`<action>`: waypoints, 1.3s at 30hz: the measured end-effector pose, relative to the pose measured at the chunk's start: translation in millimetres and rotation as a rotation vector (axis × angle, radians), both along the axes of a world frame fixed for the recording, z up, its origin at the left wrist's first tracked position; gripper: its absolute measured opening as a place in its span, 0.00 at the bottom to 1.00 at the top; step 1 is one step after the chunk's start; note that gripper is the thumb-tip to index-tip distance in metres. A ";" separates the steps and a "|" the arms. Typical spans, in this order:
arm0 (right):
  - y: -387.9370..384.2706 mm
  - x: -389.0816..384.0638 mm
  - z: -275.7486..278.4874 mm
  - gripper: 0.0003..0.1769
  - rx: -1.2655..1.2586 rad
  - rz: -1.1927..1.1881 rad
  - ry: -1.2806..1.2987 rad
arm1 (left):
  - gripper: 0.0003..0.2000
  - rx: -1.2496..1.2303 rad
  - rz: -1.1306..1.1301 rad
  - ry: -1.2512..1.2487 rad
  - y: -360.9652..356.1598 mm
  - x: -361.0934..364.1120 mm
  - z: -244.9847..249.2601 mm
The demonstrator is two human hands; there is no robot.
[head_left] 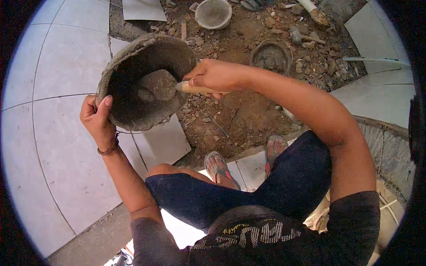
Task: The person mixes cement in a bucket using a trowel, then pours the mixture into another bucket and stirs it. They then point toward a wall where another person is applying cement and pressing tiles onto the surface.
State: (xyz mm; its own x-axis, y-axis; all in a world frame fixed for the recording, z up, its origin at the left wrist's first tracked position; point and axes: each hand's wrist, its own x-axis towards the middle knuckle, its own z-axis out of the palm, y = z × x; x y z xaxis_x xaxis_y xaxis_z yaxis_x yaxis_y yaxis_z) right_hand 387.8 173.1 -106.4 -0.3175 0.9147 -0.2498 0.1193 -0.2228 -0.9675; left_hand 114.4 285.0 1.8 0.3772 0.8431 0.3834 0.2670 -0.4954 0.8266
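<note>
Evidently, we find the work partway along. Pale tiles (pixel 62 128) cover the floor at the left, and more tiles (pixel 379 99) lie at the right, while the earth (pixel 248 117) between them shows rubble and no tile. We judge the tiled areas well advanced and that middle ground still unfinished.

The bucket (pixel 128 62) is in the person's grasp above the edge of the left-hand tiles, tilted with its mouth towards the right hand. We note the left hand (pixel 98 117) holding its rim, thumb on the near side. The right hand (pixel 215 77) is closed around the wooden handle of a trowel (pixel 163 85), whose blade is inside the bucket. A grey lump lies beside the blade, and grey material coats the walls, so we consider the bucket not fully cleared. Whether the lump is wet or set, we cannot tell.

Beyond, we record a pale basin (pixel 227 21) with grey contents, a round container (pixel 254 54) also holding grey material, and a hammer (pixel 295 35) on the rubble. Neither hand touches these.
</note>
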 end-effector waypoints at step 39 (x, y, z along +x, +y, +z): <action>-15.1 74.8 14.4 0.22 -0.189 -0.102 0.660 | 0.08 -0.276 0.100 -0.601 53.9 -15.3 -61.7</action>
State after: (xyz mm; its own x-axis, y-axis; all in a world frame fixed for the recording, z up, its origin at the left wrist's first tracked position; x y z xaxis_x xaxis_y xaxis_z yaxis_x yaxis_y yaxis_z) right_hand 462.7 158.1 -92.0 -0.3723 0.9081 -0.1918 -0.5118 -0.3733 -0.7738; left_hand 99.1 338.9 -59.9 0.0797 0.9602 0.2676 -0.2463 -0.2411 0.9387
